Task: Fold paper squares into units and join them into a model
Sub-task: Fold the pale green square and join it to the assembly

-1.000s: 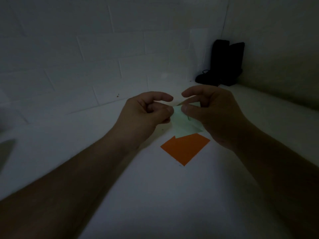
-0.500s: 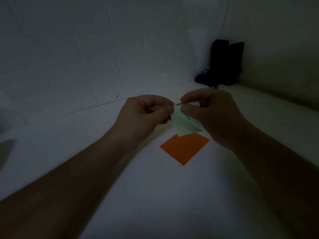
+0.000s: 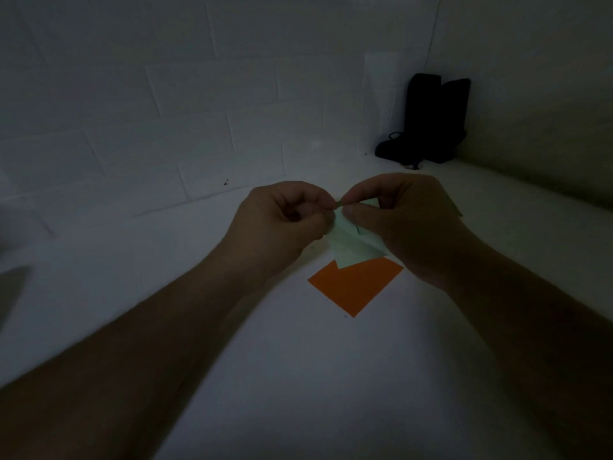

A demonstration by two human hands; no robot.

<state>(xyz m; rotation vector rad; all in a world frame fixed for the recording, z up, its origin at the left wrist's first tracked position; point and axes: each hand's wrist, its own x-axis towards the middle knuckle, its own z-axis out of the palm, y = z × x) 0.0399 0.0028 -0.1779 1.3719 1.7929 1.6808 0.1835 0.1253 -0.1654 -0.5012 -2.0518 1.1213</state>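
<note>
Pinching the pale green paper (image 3: pixel 353 247) with my left hand (image 3: pixel 282 227) and right hand (image 3: pixel 404 224), I am only creasing a first unit; the orange square (image 3: pixel 355 287) is lying unfolded.

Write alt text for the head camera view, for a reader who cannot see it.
Two hands, the left hand and the right hand, pinch a pale green folded paper above a white surface. An orange paper lies flat beneath it.

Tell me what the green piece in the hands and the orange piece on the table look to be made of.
Green piece: thin matte paper, likely; it shows sharp creases and folded flaps. Orange piece: also paper by its look, lying flat with crisp straight edges, no shine. Dim light leaves finer texture unclear.
</note>
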